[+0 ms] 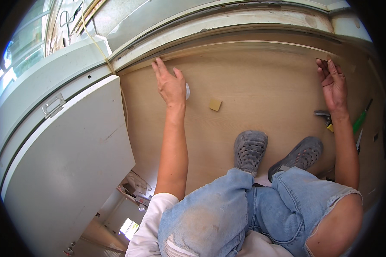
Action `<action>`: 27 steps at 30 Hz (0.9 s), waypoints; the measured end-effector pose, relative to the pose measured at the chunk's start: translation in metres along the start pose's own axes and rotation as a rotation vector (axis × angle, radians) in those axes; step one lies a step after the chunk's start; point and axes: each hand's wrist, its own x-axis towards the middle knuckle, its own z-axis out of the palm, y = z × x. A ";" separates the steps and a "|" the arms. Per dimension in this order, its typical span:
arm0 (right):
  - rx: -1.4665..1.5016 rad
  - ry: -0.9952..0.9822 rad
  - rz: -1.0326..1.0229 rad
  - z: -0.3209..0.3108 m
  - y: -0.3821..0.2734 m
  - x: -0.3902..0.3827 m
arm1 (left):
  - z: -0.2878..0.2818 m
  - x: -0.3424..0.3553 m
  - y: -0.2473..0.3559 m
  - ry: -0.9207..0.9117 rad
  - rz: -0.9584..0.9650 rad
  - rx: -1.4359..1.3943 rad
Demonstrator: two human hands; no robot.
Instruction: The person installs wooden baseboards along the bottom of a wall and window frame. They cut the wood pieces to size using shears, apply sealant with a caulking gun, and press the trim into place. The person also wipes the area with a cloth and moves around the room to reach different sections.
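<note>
A long thin wood-coloured strip runs along the far side of the wood-coloured board beneath me, bowing in an arc and partly blurred. My left hand reaches to the strip's left part with fingers stretched out, fingertips touching or just beside it. At the strip's right end, the thumb and fingers of my right hand are pinched together on it; a dark patch shows between them. Between the hands lies a small yellowish square block. Something white is partly hidden behind my left hand.
A white cabinet door stands at the left. The pale frame borders the far side. Near my right forearm lie a black-and-yellow tool and a green-handled tool. My grey clogs stand on the board.
</note>
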 end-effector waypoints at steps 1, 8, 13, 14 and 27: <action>-0.008 -0.004 -0.005 0.001 -0.001 0.002 | 0.002 0.001 -0.002 0.000 0.012 0.008; -0.006 0.022 -0.016 0.010 -0.003 0.023 | 0.006 0.007 -0.014 -0.010 0.065 -0.016; -0.019 0.071 -0.007 0.021 -0.004 0.031 | 0.010 0.008 -0.016 0.000 0.089 0.012; -0.049 0.084 -0.001 0.021 -0.004 0.032 | 0.012 0.009 -0.017 0.013 0.103 0.025; -0.576 0.235 0.168 0.022 -0.019 0.050 | 0.027 0.012 -0.020 -0.032 0.156 0.101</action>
